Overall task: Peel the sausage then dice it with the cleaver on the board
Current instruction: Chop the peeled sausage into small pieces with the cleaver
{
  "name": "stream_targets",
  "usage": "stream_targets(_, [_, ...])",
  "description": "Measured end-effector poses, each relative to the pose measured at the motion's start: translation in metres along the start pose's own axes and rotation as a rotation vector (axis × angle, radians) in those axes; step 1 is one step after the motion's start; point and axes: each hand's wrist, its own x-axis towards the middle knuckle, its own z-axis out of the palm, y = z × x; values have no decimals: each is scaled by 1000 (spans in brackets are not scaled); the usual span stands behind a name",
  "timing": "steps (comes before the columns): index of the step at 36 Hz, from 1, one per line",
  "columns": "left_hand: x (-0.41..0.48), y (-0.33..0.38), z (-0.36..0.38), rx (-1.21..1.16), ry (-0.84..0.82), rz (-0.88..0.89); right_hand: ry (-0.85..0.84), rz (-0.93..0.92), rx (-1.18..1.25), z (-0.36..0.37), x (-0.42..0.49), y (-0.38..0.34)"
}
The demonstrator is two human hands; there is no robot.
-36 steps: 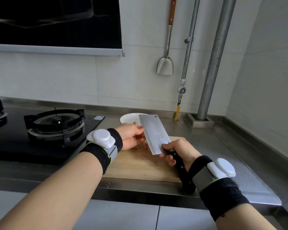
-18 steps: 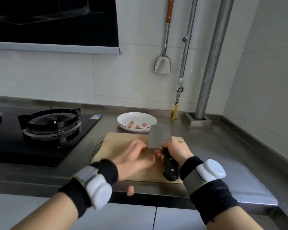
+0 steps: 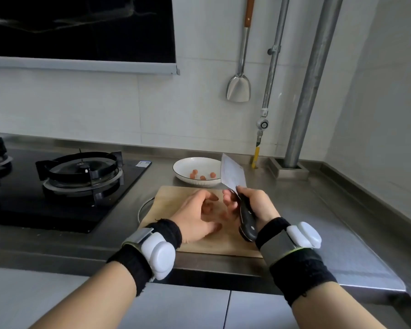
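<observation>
A wooden board (image 3: 171,198) lies on the steel counter in front of me. My right hand (image 3: 259,205) grips the cleaver by its black handle (image 3: 247,222); the blade (image 3: 233,174) points up and away, its tip over the near rim of the white plate (image 3: 183,166). Several pink sausage pieces (image 3: 201,176) lie in that plate. My left hand (image 3: 197,217) hovers over the middle of the board with fingers spread, just left of the cleaver. Pinkish bits show between its fingers; I cannot tell whether they are sausage.
A black gas hob with a burner (image 3: 81,172) fills the counter to the left. A metal spatula (image 3: 239,86) hangs on the tiled wall, beside a thin pipe (image 3: 271,74) and a thick one (image 3: 311,79). The counter's front edge runs just below the board.
My left hand has drawn back from the blade toward me and spread over the board. The cleaver has come down from in front of the plate, uncovering the sausage pieces in it.
</observation>
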Motion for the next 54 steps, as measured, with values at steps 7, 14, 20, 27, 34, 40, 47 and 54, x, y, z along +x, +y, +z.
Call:
stream_targets(7, [6,2,3,157,28,2,182,-76,-51,-21,-9,-12])
stream_targets(14, [20,10,8,2,-11,-180,296,-2,-484,-37,-36,-13])
stream_targets(20, [31,16,19,-109,67,-272,281,0,-653,-35,-51,-9])
stream_targets(27, [38,33,20,-565,215,-374,238,-37,-686,-19,-47,6])
stream_targets(34, [39,25,22,-561,359,-278,214,-37,-748,-3,-36,16])
stream_targets(40, [40,26,18,-879,356,-308,207,-15,-740,5,-31,20])
stream_targets(47, [52,21,22,-940,353,-375,171,-18,-642,9,-36,22])
stream_targets(54, [69,20,16,-770,401,-290,166,-140,-605,17,-34,5])
